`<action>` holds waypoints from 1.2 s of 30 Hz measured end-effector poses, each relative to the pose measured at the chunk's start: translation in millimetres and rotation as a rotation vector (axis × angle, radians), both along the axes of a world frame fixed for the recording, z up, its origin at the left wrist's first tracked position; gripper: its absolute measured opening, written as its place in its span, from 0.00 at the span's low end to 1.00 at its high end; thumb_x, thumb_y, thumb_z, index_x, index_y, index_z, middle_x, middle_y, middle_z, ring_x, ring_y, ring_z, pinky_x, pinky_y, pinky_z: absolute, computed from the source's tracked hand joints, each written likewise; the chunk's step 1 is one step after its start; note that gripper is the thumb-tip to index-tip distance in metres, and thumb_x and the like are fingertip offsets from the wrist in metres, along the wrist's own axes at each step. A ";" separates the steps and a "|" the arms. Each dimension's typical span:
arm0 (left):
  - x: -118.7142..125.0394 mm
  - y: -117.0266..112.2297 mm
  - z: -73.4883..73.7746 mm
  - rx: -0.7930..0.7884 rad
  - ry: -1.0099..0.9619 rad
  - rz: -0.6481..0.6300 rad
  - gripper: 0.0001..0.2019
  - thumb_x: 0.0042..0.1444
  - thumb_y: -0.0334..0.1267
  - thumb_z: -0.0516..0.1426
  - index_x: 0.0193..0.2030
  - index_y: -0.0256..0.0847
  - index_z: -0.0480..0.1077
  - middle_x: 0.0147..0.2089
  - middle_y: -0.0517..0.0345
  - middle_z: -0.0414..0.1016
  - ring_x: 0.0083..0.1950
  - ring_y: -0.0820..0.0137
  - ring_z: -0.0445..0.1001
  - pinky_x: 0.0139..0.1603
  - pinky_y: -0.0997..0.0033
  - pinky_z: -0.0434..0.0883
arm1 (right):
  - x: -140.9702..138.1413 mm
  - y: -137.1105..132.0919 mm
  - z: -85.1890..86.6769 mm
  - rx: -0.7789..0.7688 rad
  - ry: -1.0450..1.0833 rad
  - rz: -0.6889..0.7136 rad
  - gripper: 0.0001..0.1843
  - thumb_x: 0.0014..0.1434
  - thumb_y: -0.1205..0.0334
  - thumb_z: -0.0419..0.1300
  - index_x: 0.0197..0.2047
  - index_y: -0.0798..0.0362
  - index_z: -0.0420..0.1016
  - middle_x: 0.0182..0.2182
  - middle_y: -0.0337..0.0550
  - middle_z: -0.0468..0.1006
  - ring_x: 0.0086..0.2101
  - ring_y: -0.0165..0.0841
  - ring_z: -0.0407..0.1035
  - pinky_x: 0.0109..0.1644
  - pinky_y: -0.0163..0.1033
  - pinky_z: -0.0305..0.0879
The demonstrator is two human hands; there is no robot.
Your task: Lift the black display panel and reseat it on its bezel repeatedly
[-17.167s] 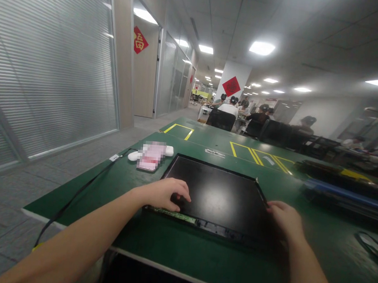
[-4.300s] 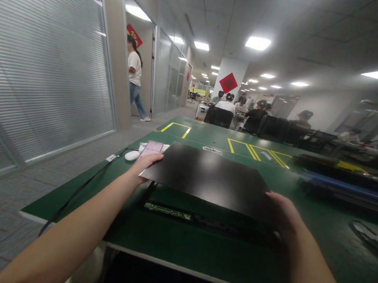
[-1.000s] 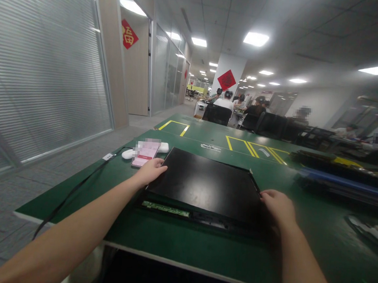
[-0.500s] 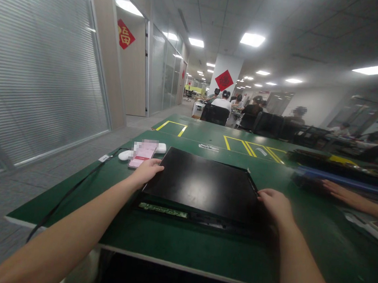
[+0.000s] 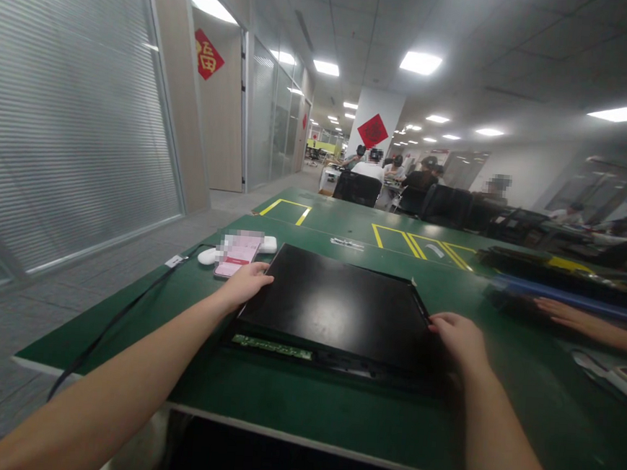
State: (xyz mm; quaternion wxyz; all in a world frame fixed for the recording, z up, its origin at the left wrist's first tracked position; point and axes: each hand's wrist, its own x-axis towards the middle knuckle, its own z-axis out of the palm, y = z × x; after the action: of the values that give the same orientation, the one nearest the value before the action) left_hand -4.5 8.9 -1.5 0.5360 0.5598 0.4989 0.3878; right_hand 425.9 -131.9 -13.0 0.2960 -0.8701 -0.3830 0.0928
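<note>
A black flat screen panel point(image 5: 335, 305) lies in its frame on the green table point(image 5: 332, 417), with a thin green circuit strip point(image 5: 272, 347) showing along its near edge. My left hand point(image 5: 245, 284) grips the panel's left edge, fingers curled over it. On the opposite side, my right hand point(image 5: 460, 341) holds the right edge, its fingers wrapped round the rim.
A phone point(image 5: 237, 256) and a white mouse point(image 5: 207, 256) lie left of the panel, with a black cable point(image 5: 123, 314) running off the table's edge. Another person's hand point(image 5: 557, 312) rests at the right by stacked dark panels point(image 5: 558, 294). People sit at desks beyond.
The panel, held raised above its frame seconds ago, now lies seated in it. My hands stay at its edges. Another person's hand has come into view at the right.
</note>
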 end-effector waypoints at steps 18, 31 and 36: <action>-8.9 10.8 -3.5 0.432 0.380 0.001 0.11 0.42 0.41 0.60 0.32 0.42 0.79 0.45 0.51 0.80 0.54 0.52 0.73 0.58 0.58 0.67 | 0.8 0.0 -0.9 0.047 0.044 -0.005 0.15 0.49 0.56 0.56 0.35 0.50 0.81 0.30 0.43 0.82 0.37 0.39 0.74 0.38 0.39 0.62; -10.7 23.5 -26.4 0.396 0.614 0.010 0.18 0.44 0.42 0.60 0.42 0.38 0.78 0.60 0.47 0.67 0.61 0.53 0.68 0.65 0.63 0.62 | 11.1 2.7 -10.7 0.103 0.129 -0.011 0.17 0.47 0.54 0.57 0.36 0.50 0.81 0.31 0.45 0.83 0.37 0.41 0.74 0.37 0.41 0.63; -10.4 23.2 -26.5 0.426 0.676 -0.014 0.19 0.48 0.43 0.58 0.45 0.35 0.77 0.60 0.43 0.65 0.64 0.51 0.64 0.68 0.60 0.57 | 14.2 4.8 -14.7 0.107 0.129 -0.017 0.17 0.42 0.60 0.59 0.36 0.50 0.81 0.31 0.44 0.82 0.35 0.40 0.74 0.36 0.40 0.63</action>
State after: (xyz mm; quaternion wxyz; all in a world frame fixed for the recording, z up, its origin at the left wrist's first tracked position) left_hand -14.9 32.0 -28.0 0.2161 0.7578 0.5519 0.2728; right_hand 440.1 -127.1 -27.7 0.3668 -0.8485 -0.3600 0.1258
